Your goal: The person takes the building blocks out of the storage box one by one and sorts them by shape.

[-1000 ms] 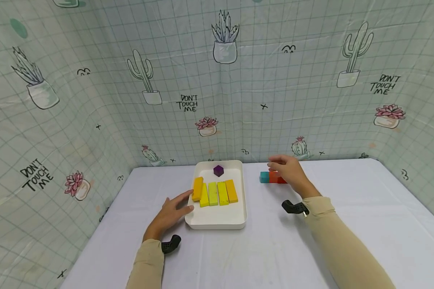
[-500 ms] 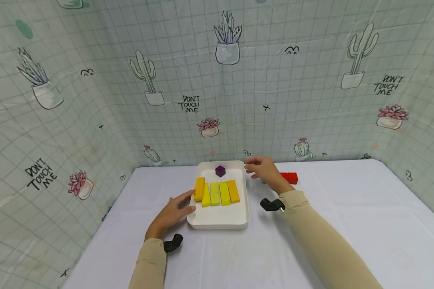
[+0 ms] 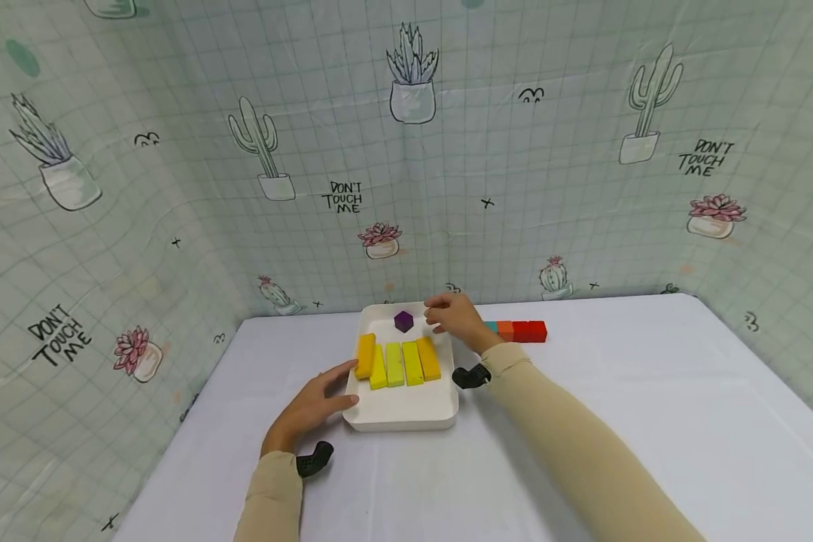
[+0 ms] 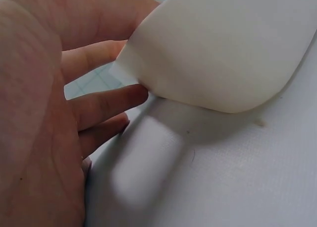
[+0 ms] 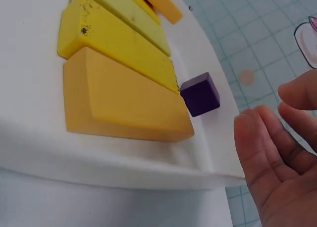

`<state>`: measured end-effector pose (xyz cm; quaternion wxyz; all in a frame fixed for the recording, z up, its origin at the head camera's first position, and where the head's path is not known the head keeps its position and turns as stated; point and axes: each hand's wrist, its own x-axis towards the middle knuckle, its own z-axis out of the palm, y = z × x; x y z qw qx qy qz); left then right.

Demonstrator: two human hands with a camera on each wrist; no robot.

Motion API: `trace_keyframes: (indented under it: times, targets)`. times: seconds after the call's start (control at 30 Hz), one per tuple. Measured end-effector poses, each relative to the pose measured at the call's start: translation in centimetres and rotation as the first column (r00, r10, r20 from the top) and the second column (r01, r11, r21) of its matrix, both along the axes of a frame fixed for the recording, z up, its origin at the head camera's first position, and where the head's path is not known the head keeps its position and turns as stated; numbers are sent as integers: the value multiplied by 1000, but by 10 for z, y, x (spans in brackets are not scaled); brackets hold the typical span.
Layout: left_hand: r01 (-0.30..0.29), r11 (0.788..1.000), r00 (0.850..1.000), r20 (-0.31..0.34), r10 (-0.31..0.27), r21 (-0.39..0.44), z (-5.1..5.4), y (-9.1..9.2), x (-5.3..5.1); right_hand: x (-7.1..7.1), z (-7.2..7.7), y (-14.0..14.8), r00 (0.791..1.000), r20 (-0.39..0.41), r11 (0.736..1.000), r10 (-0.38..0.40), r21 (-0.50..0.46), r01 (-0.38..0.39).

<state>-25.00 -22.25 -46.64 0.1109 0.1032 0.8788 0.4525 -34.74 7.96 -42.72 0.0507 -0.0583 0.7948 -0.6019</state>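
Observation:
A white tray (image 3: 406,410) holds several yellow, lime and orange-yellow blocks (image 3: 394,364) in a row, with a purple block (image 3: 403,321) behind them. My left hand (image 3: 312,406) rests its fingers and thumb on the tray's left side; in the left wrist view the hand (image 4: 39,103) touches the tray's wall (image 4: 213,58). Above the tray's back right corner is my right hand (image 3: 461,320), fingers bent and apart, holding nothing. The right wrist view has this hand (image 5: 282,157) beside the purple block (image 5: 200,94), not touching it.
Right of the tray lies a row of small blocks: teal (image 3: 491,327), orange (image 3: 504,330) and red (image 3: 530,331). My right forearm (image 3: 569,421) reaches across the white tabletop (image 3: 650,376). Patterned cloth (image 3: 515,150) hangs behind and at the sides.
My right hand has moved left from over the teal, orange and red blocks to the tray's back right corner, uncovering those blocks. The left hand stays at the tray.

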Motion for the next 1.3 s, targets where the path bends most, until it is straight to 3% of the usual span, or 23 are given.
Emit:
trace_keyframes:
  times: [0.23,0.47,0.77,0.9,1.07,1.3]
  targets:
    - [-5,1000,1000,5,5,-8,-1,1,1,0,-2,-11,999,-34,996,-28,86,31]
    - [-52,994,999,3,52,-92,1,-8,11,-3,-3,-37,996,-67,976,54,215,-39]
    - [-32,995,999,-4,32,-94,2,-13,12,-6,-6,-51,998,-66,954,19,298,2]
    - [-43,996,999,4,43,-84,5,-13,9,-9,-3,-51,997,-81,949,16,315,10]
    - [-17,998,1000,-13,16,-57,7,-12,4,-12,1,-48,995,-100,944,-6,327,38]
    - [2,999,1000,-4,-2,-46,3,-7,3,-12,-2,-44,997,-49,949,-57,306,69]
